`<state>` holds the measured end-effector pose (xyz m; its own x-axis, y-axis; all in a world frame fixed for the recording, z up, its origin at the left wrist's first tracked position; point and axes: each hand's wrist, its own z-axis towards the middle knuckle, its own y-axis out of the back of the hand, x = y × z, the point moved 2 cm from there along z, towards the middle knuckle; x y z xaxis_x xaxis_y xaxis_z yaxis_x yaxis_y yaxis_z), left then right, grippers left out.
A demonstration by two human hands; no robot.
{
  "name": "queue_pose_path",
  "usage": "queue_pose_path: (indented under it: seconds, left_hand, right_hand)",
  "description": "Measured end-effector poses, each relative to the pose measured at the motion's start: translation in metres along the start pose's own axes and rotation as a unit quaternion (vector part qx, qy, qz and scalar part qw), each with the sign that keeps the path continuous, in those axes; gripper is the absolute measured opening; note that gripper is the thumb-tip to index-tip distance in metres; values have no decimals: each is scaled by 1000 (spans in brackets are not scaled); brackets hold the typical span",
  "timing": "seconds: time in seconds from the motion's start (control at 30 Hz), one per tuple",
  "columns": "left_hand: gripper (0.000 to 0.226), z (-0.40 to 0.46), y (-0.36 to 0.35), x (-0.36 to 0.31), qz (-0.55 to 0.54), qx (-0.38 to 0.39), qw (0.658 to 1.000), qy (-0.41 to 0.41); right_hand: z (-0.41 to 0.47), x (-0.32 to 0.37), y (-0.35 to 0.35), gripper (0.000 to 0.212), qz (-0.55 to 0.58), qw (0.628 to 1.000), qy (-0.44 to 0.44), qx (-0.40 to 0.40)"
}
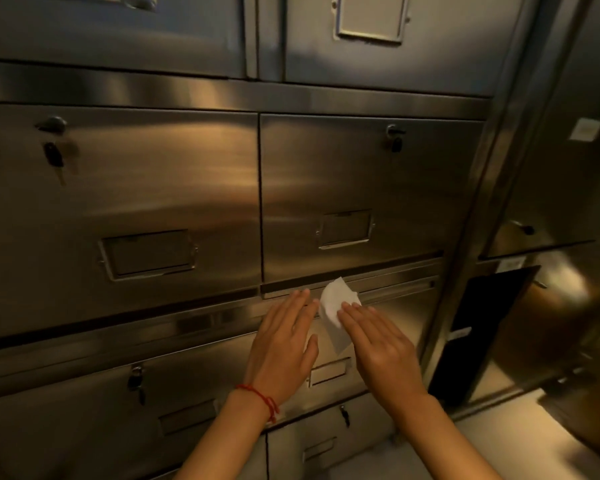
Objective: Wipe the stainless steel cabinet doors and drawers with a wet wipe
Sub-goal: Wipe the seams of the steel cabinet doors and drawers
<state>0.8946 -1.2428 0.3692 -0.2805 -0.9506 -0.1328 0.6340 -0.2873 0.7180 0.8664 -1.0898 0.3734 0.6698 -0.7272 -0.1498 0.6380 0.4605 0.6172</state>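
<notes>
A stainless steel cabinet fills the view, with two wide drawers (361, 188) side by side in the middle row and more drawers below. A white wet wipe (333, 303) lies flat against the front of the lower right drawer (399, 306), just under its top edge. My right hand (378, 344) presses on the wipe's right side with straight fingers. My left hand (284, 344), with a red string on its wrist, lies flat on the steel just left of the wipe, its fingertips at the wipe's edge.
Keys hang in the locks of the left drawer (53, 157) and of lower drawers (136, 382). Label holders (345, 228) sit on each drawer front. A second steel cabinet (551, 188) stands to the right, with a dark opening (478, 327) beneath it.
</notes>
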Motion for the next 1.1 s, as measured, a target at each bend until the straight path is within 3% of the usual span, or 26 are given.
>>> queue_pose_path:
  seconds: [0.47, 1.1]
  left_hand:
    - [61, 35, -24, -128, -60, 19, 994, -93]
    - [54, 64, -63, -387, -177, 40, 957, -228]
  right_hand:
    - [-63, -87, 93, 52, -82, 996, -42, -17]
    - [-205, -217, 268, 55, -175, 982, -75, 16]
